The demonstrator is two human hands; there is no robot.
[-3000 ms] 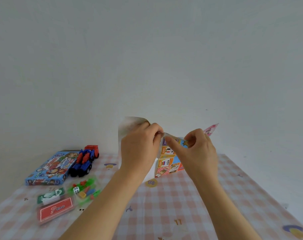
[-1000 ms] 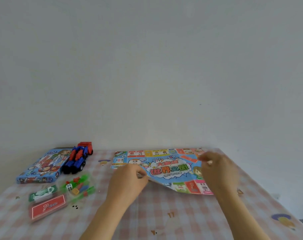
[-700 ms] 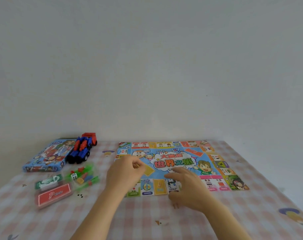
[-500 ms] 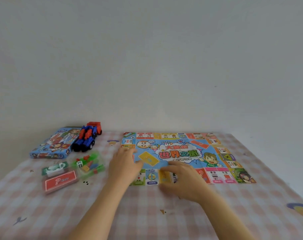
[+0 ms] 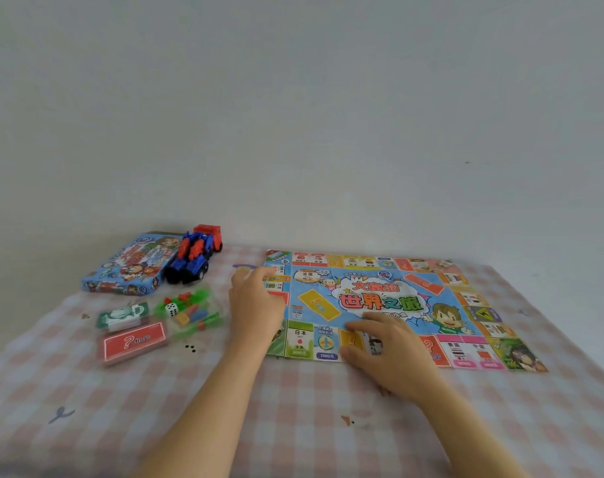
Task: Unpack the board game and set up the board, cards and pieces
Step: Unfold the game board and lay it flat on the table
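Observation:
The colourful paper game board (image 5: 390, 301) lies unfolded and flat on the checked tablecloth. My left hand (image 5: 255, 305) rests on its left edge with the fingers relaxed. My right hand (image 5: 390, 353) presses flat on the board's near edge, fingers spread. To the left lie a wrapped red card pack (image 5: 133, 341), a wrapped green pack (image 5: 122, 315) and a clear bag of coloured pieces with a white die (image 5: 190, 310). The blue game box (image 5: 131, 263) sits at the far left.
A red and blue toy truck (image 5: 195, 258) stands beside the game box. The pink checked tablecloth (image 5: 293, 426) covers the table, which ends at a plain white wall behind. The table's right edge runs close to the board's right corner.
The board, folded in both hands three seconds ago, has been opened and laid flat. Both hands moved down onto it. In the last half second they shifted only slightly.

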